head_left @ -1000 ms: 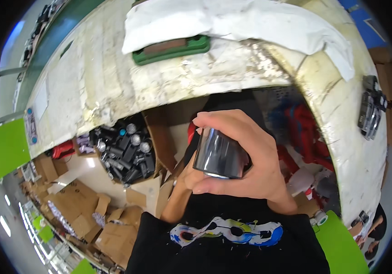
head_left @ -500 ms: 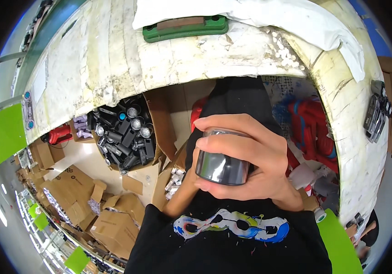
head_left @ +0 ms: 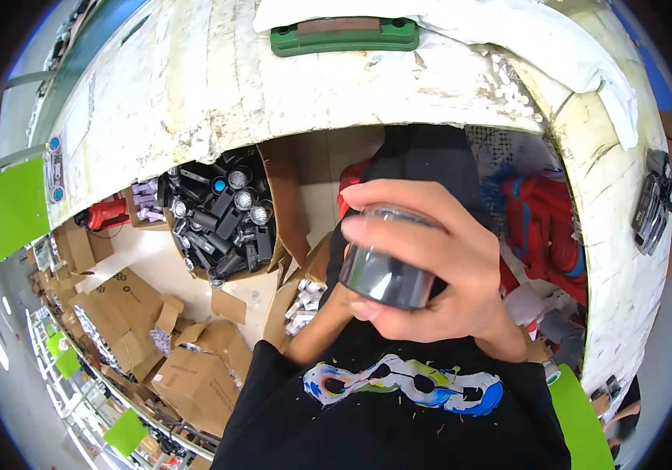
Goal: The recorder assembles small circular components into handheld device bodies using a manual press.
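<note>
My right hand (head_left: 461, 270) is wrapped round a short, glossy black cylinder (head_left: 387, 276) with a clear-looking band near its upper rim. Fingers lie over its far side and the thumb presses the near side. The cylinder is tilted above my lap, in front of my black shirt. From the lower left comes my left forearm (head_left: 322, 327), passing behind the cylinder. My left hand is hidden there, so its fingers and what they touch do not show.
A worn, whitish workbench (head_left: 226, 86) curves round me, bearing a green tray-like block (head_left: 344, 37) and black parts (head_left: 650, 205) at the right. Under its left side an open carton (head_left: 285, 207) holds black flashlight-like pieces. Cartons (head_left: 199, 384) stand on the floor; red items (head_left: 547, 227) lie right.
The whole view has shifted slightly, so the bench and cartons sit farther right. My right hand still grips the cylinder, which is tilted a little differently.
</note>
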`<state>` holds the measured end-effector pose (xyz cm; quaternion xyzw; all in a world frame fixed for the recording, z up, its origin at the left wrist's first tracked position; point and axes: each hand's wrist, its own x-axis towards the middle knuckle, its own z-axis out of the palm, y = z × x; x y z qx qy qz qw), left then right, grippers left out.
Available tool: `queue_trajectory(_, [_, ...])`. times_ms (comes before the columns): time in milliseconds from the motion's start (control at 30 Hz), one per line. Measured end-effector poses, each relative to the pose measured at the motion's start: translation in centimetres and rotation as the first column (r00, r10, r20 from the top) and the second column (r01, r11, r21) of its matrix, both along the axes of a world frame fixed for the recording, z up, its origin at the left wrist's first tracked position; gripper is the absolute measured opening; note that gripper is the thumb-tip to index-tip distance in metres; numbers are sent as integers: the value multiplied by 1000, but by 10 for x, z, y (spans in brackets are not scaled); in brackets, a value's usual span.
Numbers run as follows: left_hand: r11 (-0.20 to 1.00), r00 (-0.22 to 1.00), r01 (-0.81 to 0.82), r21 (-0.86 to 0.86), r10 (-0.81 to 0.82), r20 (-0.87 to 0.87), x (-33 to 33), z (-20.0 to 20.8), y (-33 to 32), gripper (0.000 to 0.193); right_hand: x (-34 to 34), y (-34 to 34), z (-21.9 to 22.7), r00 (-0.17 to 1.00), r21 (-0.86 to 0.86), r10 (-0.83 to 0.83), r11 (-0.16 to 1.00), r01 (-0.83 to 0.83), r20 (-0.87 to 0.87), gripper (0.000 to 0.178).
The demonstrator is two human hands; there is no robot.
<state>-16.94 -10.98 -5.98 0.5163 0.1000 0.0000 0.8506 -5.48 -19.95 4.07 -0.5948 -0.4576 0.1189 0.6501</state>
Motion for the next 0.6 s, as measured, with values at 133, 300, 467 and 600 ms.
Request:
queue_trajectory(133, [1000,1000,-2,28,1,29,-4,2,1,84,-2,0,-10,993,72,-89,994,83,81,50])
queue_trajectory(300, [999,989,-3,44,-4,145,3,11,2,84,17,-10,-6,962,-34,-109,994,104,-250,51])
queue_trajectory(467, [960,997,-43,-276,60,54,26,58,6,64,49,22,3,899,-73,-146,989,127,-413,57])
queue_trajectory(600, [952,984,-179,-247,171,-54,78,79,29,49,93,31,17,926,-94,-315,949,302,-206,59])
